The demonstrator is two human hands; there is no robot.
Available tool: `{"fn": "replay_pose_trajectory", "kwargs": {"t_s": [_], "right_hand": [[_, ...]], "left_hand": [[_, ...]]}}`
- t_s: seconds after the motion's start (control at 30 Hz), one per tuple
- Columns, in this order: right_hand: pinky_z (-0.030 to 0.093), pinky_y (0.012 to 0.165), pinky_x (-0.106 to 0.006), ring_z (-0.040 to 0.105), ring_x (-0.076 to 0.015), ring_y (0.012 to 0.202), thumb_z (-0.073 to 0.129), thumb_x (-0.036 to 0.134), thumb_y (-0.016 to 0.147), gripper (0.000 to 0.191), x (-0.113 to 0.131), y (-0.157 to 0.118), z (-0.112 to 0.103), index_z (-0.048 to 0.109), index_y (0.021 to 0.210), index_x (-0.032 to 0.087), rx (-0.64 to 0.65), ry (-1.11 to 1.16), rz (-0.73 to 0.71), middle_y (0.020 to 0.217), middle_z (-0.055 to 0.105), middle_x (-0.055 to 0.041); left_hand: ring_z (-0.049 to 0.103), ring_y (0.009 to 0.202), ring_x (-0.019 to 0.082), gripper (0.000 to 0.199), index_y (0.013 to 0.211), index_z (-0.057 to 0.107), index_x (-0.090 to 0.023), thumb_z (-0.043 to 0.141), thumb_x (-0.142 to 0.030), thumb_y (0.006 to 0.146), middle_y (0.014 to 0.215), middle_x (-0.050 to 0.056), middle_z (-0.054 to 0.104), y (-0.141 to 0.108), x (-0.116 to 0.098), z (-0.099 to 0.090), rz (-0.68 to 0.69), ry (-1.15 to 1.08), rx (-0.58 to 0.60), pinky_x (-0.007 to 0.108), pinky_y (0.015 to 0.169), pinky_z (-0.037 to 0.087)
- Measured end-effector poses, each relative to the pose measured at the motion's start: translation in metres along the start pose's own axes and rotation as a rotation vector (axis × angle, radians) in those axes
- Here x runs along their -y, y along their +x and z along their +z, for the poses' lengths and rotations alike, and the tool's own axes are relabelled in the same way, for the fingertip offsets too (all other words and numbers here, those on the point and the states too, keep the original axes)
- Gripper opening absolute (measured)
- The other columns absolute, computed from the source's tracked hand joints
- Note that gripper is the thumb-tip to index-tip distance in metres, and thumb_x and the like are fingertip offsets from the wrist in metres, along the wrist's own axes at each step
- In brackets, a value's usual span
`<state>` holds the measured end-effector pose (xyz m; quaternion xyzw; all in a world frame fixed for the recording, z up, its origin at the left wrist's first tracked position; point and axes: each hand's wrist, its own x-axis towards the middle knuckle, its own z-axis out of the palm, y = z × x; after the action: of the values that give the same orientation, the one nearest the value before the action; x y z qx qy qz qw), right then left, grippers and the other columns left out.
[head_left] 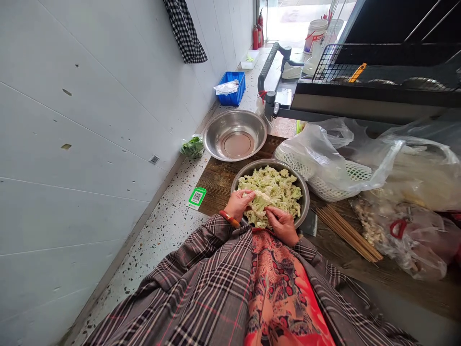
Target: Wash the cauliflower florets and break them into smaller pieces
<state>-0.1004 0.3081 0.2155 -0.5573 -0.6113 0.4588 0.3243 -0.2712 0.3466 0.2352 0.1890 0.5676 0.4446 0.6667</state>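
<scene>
A steel bowl (306, 202) full of pale cauliflower florets (275, 180) is right in front of me on the dark wooden table. My left hand (237, 205) reaches over its near left side, thumb and fingers pinched on a cauliflower floret (260, 198). Across from it, my right hand (283, 225) is closed at the bowl's near right side, fingertips against the lower edge of that same floret. Whether something thin is also between the right fingers is too small to tell. A bundle of bamboo skewers (347, 231) lies to the right of the bowl.
Behind the bowl sits a wide steel basin (236, 137). Plastic bags (334, 163) crowd the right, one near red-handled scissors (398, 228). Bagged greens (192, 146) and a green QR card (197, 197) are on the left. A blue crate (231, 91) stands by the wall.
</scene>
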Motion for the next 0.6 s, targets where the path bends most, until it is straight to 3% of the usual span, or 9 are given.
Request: {"fn": "replay_pose_trajectory", "kwargs": {"t_s": [0.2,0.5,0.6], "right_hand": [[0.050,0.072,-0.030,0.067,-0.0200,0.076,0.050,0.039,0.089,0.034,0.000,-0.001,0.004,0.075,0.089,0.017,-0.028,-0.046,-0.062,0.084,0.075,-0.0080],[0.050,0.072,-0.030,0.066,-0.0195,0.075,0.050,0.039,0.088,0.032,-0.004,0.003,0.011,0.075,0.089,0.018,-0.048,-0.011,-0.031,0.083,0.074,-0.0069],[0.047,0.063,-0.028,0.060,-0.0163,0.064,0.051,0.043,0.088,0.036,-0.008,0.005,0.006,0.075,0.093,0.016,-0.069,0.082,0.042,0.072,0.069,-0.0041]], "left_hand": [[0.056,0.053,0.010,0.045,0.074,0.064,-0.013,0.088,-0.044,0.050,0.065,-0.002,0.061,-0.005,0.002,-0.002,-0.018,0.005,-0.001,0.023,0.046,0.045],[0.059,0.059,0.011,0.044,0.076,0.065,-0.014,0.088,-0.043,0.053,0.070,0.000,0.064,0.003,0.004,-0.003,-0.053,0.020,0.048,0.024,0.051,0.050],[0.062,0.065,0.012,0.045,0.087,0.067,-0.014,0.085,-0.045,0.059,0.082,0.004,0.068,0.016,-0.007,-0.008,-0.077,0.010,0.110,0.024,0.056,0.052]]}}
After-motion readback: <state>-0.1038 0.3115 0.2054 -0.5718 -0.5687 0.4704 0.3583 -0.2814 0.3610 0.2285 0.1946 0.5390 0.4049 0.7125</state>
